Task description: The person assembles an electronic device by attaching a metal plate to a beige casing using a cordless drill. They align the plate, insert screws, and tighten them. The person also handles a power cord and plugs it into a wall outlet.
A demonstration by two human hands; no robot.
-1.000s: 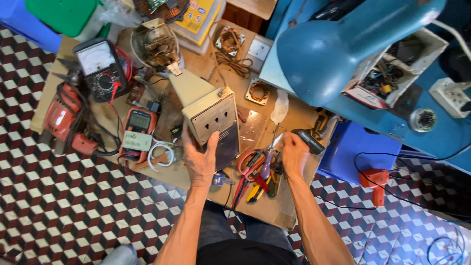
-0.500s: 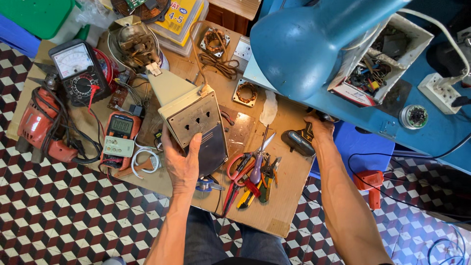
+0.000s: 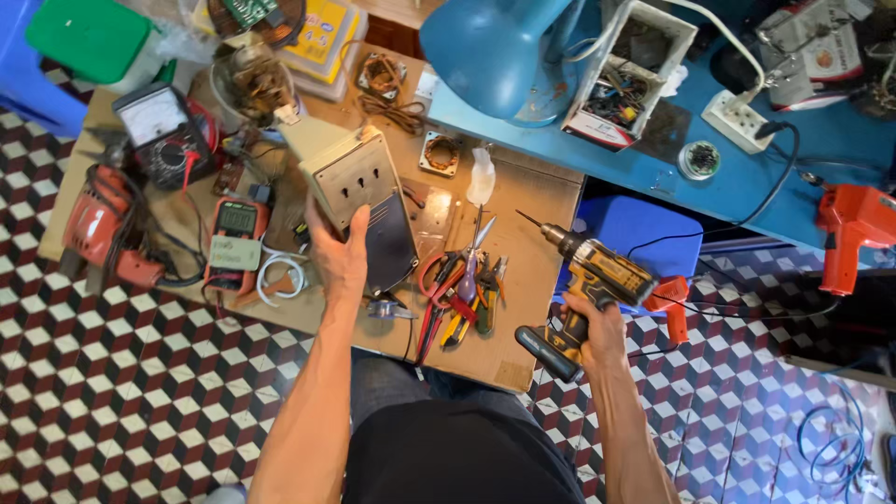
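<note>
Left hand (image 3: 338,259) fingers wrap the metal box (image 3: 359,191), right hand (image 3: 590,329) fingers clench the drill (image 3: 586,285) beside pliers (image 3: 457,285) cluttering the surface (image 3: 523,201).

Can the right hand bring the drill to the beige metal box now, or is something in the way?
Probably yes: the right hand holds the cordless drill beside the table, its bit towards the beige metal box; only low pliers lie between.

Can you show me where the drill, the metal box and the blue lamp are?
cordless drill (image 3: 597,275), head view, on its yellow and black body.
metal box (image 3: 359,177), head view, on its beige front face with holes.
blue lamp (image 3: 495,47), head view, on its shade.
</note>
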